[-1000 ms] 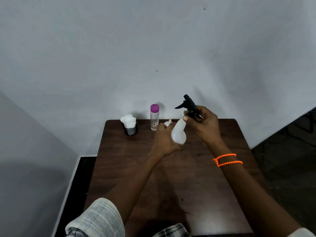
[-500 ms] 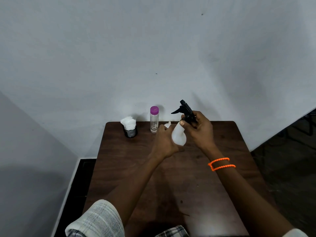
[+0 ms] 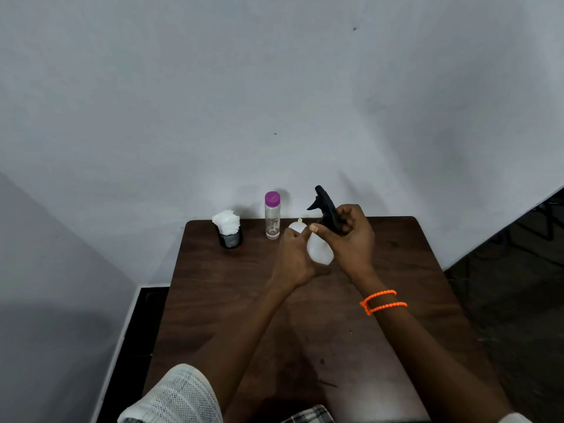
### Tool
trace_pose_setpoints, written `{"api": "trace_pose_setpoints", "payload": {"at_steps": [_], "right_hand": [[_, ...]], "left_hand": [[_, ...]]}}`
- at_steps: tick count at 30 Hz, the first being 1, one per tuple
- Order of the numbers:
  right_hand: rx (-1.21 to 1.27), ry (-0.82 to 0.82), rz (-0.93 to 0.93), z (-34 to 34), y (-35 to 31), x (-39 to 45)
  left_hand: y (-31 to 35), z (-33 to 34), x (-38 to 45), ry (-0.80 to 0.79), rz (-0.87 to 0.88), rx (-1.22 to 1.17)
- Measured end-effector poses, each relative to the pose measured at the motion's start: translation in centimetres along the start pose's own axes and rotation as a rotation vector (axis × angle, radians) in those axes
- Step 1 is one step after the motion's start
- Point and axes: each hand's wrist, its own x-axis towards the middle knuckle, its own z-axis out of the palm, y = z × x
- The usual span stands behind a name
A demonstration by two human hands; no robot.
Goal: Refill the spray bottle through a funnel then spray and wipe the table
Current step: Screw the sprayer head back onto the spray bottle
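My left hand (image 3: 294, 257) grips the white body of the spray bottle (image 3: 319, 250), held tilted above the far middle of the brown table (image 3: 232, 300). Around the bottle's black trigger head (image 3: 326, 210) at the neck, my right hand (image 3: 351, 236) has its fingers curled. Just behind my left hand a small white funnel (image 3: 297, 225) shows, partly hidden. A clear refill bottle with a purple cap (image 3: 272, 215) stands upright at the table's back edge, left of the funnel.
A black cup stuffed with white tissues (image 3: 229, 228) stands at the back left of the table. The white wall rises directly behind the table. Dark floor lies to the left and right of it.
Both hands with the spray bottle have stayed over the far middle of the table. My right hand has turned a little on the trigger head, which now points more upright.
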Motion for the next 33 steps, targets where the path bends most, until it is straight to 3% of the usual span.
{"api": "trace_pose_setpoints", "payload": {"at_steps": [5, 13, 19, 26, 33], "right_hand": [[-0.113, 0.049, 0.027, 0.3, 0.3, 0.3], [0.005, -0.165, 0.095, -0.4, 0.5, 0.9], [-0.054, -0.056, 0.133, 0.0, 0.8, 1.0], [-0.034, -0.208, 0.114, -0.7, 1.0, 1.3], [-0.09, -0.141, 0.12, -0.5, 1.7, 1.0]], "left_hand": [[0.1, 0.4, 0.1, -0.056, -0.019, 0.013], [0.4, -0.5, 0.3, -0.006, 0.006, -0.07], [0.2, -0.4, 0.3, -0.023, -0.004, -0.042], [0.1, -0.3, 0.1, -0.02, -0.02, -0.056], [-0.3, -0.4, 0.2, -0.043, -0.045, -0.016]]}}
